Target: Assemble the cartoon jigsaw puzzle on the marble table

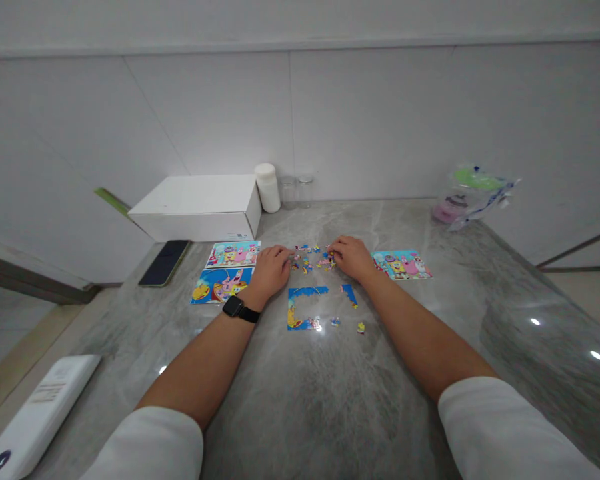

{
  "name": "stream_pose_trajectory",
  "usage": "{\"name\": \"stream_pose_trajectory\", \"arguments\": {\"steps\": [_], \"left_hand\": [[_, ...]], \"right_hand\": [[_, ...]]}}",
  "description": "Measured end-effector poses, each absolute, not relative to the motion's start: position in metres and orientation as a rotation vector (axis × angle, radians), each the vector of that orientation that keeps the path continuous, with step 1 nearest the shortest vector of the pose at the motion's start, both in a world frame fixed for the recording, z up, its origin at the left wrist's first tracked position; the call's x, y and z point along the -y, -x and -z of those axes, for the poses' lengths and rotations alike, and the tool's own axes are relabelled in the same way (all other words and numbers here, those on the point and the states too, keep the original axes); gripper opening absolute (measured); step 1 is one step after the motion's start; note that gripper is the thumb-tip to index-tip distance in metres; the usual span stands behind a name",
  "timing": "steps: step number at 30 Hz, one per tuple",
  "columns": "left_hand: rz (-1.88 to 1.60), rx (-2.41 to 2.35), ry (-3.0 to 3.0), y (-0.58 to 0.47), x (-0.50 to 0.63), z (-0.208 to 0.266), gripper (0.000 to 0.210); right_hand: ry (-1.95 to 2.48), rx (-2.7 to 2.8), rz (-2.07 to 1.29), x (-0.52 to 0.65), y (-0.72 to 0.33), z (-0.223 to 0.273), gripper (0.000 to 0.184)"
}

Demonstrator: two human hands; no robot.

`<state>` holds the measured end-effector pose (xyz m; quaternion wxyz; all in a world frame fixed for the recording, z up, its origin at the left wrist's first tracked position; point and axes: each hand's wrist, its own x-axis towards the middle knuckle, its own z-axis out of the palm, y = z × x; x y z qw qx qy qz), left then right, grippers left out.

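Note:
Loose jigsaw puzzle pieces (307, 260) lie in a small scattered pile between my two hands. At the pile's left edge rests my left hand (274, 269), fingers loosely bent and fingertips by the pieces; I see nothing held in it. My right hand (351, 255) reaches in from the other side, its fingertips pinched together over a puzzle piece that they mostly cover. Nearer to me lies a partly joined puzzle border (292, 313), with top, left and part of the bottom edge. A short blue joined strip (349, 295) and single pieces (361, 327) sit to its right.
Cartoon picture cards lie left (223, 285) and right (403, 265). A phone (165, 263), white box (200, 203), white bottle (267, 189) and glass jars (305, 192) stand behind. A plastic bag (473, 193) is far right; a white device (43, 413) lies front left.

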<state>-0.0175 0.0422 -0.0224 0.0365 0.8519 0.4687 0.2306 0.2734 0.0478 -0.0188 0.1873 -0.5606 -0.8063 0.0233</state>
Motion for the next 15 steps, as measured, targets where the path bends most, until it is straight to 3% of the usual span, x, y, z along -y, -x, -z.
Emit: {"name": "stream_pose_trajectory", "arguments": {"steps": [15], "left_hand": [[-0.773,-1.420,-2.573,0.019,-0.040,0.023,0.032]], "right_hand": [[1.884,2.015,0.011,-0.048,-0.284,0.024,0.030]]}}
